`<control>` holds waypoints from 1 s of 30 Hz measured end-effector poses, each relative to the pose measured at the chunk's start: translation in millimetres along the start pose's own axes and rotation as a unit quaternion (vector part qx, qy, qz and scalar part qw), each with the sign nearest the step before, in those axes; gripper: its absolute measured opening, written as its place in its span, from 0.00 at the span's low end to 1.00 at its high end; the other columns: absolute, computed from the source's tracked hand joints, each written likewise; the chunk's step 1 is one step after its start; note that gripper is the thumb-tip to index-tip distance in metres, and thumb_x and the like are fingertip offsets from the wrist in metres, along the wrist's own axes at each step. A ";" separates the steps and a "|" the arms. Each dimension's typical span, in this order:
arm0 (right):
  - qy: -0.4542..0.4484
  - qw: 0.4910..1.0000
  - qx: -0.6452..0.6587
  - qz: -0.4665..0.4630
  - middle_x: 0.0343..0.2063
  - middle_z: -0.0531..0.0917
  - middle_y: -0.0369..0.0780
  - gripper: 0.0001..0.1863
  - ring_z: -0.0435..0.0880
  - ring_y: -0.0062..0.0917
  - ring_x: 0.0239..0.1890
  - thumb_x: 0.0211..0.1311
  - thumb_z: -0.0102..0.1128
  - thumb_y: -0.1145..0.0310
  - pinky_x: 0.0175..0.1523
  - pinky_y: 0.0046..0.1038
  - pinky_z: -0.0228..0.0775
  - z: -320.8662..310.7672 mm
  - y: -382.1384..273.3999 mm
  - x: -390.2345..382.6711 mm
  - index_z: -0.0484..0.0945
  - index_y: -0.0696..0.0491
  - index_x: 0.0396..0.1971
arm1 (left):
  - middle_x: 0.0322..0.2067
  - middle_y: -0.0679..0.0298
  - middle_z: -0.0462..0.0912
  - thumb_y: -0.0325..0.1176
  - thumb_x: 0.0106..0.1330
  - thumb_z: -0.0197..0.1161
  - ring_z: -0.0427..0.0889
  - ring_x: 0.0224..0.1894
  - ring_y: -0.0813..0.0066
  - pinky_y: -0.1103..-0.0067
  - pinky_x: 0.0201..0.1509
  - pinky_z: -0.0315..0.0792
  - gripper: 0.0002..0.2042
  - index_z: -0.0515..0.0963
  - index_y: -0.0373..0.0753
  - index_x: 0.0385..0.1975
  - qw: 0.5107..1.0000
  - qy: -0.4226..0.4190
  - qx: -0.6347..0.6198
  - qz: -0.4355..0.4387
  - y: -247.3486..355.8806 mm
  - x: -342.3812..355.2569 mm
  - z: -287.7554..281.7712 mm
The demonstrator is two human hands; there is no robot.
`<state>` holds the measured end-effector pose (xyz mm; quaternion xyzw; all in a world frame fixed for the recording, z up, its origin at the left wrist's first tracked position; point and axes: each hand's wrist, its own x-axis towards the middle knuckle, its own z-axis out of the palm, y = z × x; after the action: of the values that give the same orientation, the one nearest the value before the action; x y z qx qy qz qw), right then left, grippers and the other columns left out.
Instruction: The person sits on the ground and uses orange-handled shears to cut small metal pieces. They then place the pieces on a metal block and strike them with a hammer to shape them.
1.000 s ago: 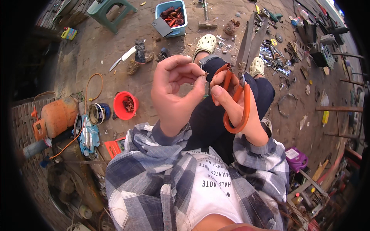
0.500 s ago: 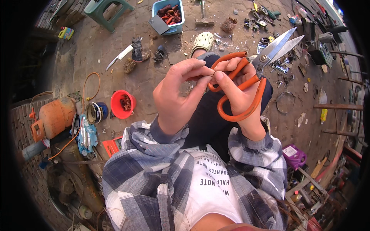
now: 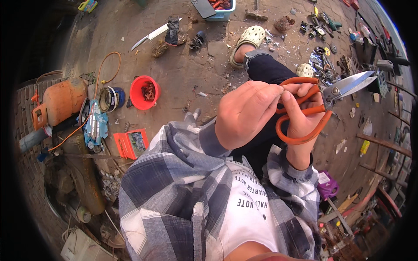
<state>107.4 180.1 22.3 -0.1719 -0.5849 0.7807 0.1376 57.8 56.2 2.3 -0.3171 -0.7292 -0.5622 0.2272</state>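
Note:
My right hand (image 3: 298,119) holds large scissors (image 3: 350,85) by their orange-covered handles, the blades pointing to the upper right and slightly parted. My left hand (image 3: 244,115) is pinched, its fingertips meeting my right thumb and fingers beside the handles; whatever is between them is hidden. Both hands are over my dark trouser legs and sandalled feet.
A knife (image 3: 154,31), red bucket (image 3: 136,96) with reddish pieces, paint tin (image 3: 106,99) and orange gas cylinder (image 3: 61,104) lie around me. A blue tub (image 3: 220,15) is ahead, scattered tools and metal parts (image 3: 322,65) at right, a purple jug (image 3: 328,186) behind my right arm.
The scissors have swung from upright to pointing right. Both hands have moved rightward in view, and my left fingertips have closed in against my right hand.

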 end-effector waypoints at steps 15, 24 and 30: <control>0.054 0.991 -0.100 -0.071 0.33 0.78 0.40 0.11 0.78 0.22 0.36 0.57 0.56 0.79 0.45 0.22 0.70 -19.3 -19.2 34.3 0.69 0.58 0.40 | 0.42 0.49 0.79 0.18 0.45 0.64 0.80 0.45 0.55 0.71 0.48 0.76 0.24 0.72 0.25 0.47 0.989 0.069 -0.125 -0.036 8.0 10.9 34.1; 0.035 0.997 0.037 -0.059 0.38 0.76 0.41 0.10 0.77 0.22 0.40 0.59 0.54 0.77 0.48 0.24 0.71 -40.4 -32.9 79.7 0.69 0.60 0.41 | 0.44 0.48 0.76 0.31 0.56 0.54 0.74 0.49 0.56 0.69 0.53 0.72 0.18 0.72 0.26 0.45 0.989 0.074 -0.126 -0.036 1.6 40.3 59.6; 0.034 0.995 0.090 -0.017 0.37 0.76 0.42 0.10 0.77 0.23 0.40 0.58 0.55 0.79 0.48 0.24 0.71 -59.2 -25.8 118.1 0.69 0.60 0.39 | 0.42 0.54 0.77 0.31 0.54 0.57 0.74 0.49 0.58 0.71 0.52 0.72 0.16 0.73 0.29 0.42 0.990 0.015 -0.133 -0.030 -26.8 67.4 65.9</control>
<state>26.5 287.6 19.2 -0.1754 -0.5098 0.8216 0.1852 -6.7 129.2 13.1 -0.3138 -0.6534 -0.6659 0.1765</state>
